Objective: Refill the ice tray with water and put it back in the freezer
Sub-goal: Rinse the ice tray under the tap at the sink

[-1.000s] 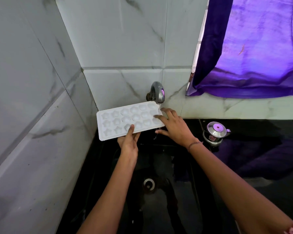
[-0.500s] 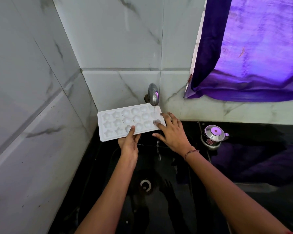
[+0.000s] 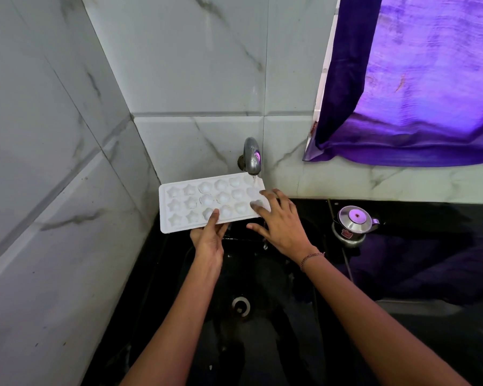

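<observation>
A white ice tray (image 3: 195, 201) with star and round cells is held level over a black sink (image 3: 262, 274), its right end under a metal tap (image 3: 252, 156). A thin stream of water falls from the tap onto the tray's far right corner. My left hand (image 3: 210, 238) grips the tray's near edge from below, thumb on top. My right hand (image 3: 279, 221) rests with spread fingers on the tray's right end, fingertips over the cells. Water drips off the tray below my right hand.
Marble-look tiled walls meet in a corner close behind and left of the tray. A steel pot with a lid (image 3: 353, 222) stands on the black counter right of the sink. A purple curtain (image 3: 418, 79) hangs at the upper right. The drain (image 3: 241, 305) lies below.
The tray has stayed under the tap while water began running onto its right end. My right hand moved slightly further onto the tray. The camera view tilted down a little.
</observation>
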Available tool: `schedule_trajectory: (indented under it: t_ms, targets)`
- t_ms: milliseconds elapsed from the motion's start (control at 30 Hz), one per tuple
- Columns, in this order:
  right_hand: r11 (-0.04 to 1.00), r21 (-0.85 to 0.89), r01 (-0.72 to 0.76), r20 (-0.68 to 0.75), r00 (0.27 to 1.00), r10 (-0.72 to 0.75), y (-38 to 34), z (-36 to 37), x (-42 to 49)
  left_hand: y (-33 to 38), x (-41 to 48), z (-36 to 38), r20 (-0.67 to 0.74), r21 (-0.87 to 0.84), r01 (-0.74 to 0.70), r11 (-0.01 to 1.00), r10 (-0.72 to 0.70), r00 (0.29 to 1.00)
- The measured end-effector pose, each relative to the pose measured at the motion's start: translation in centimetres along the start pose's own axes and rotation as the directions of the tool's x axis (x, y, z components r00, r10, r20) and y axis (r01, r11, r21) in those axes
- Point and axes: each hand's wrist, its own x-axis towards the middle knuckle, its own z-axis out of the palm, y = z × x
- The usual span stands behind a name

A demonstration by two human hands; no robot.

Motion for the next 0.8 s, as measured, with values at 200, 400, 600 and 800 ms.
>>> schedule_trajectory:
  t_ms: [200, 400, 600, 800]
  targets:
    - [0.999, -0.015, -0.039, 0.007, 0.999, 0.039, 0.0, 0.8, -0.8, -0.9, -0.2, -1.0, -0.009, 0.026, 0.044, 0.999, -0.044, 0.999]
    - [1.000, -0.003, -0.030, 0.025, 0.999, 0.030, 0.5, 1.4, -2.5, -1.6, -0.5, -2.5, -0.008, 0.080, 0.073, 0.994, -0.073, 0.997]
    - [0.999, -0.009, -0.053, 0.099, 0.994, 0.054, 0.1, 3.2, -4.9, -2.1, -0.8, -4.0, 0.029, 0.280, -0.035, 0.959, 0.028, 0.999]
    - [0.991, -0.074, -0.112, 0.110, 0.987, 0.120, -1.2, 4.2, -6.3, -3.0, -1.1, -5.2, 0.019, 0.594, -0.132, 0.794, 0.150, 0.988]
